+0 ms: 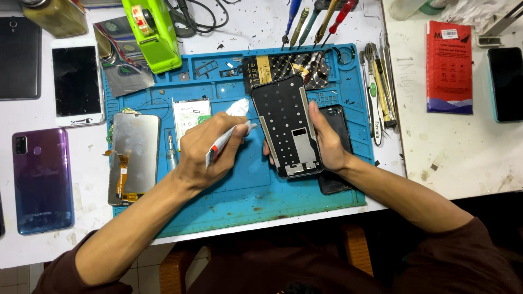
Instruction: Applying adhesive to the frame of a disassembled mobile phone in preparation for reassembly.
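Left hand [204, 149] closed around a small white glue tube [226, 140], nozzle tip pointing right and touching or nearly touching the left edge of a black phone frame [284, 125]. Right hand [327, 141] grips that frame from its right side, thumb along the edge, fingers tucked underneath; the frame is tilted slightly, held over the blue work mat [245, 190]. Just beside the right hand, partly under it, lies a dark phone back cover [338, 122]. Left of the left hand on the mat: a white battery [188, 114] and a detached screen panel with orange flex cable [133, 158]. A purple phone [41, 179] and a white phone [76, 81] lie on the table off the mat's left edge. Screwdrivers [316, 22] at top, tweezers [378, 92] at the mat's right edge, a red box [449, 68] farther right.
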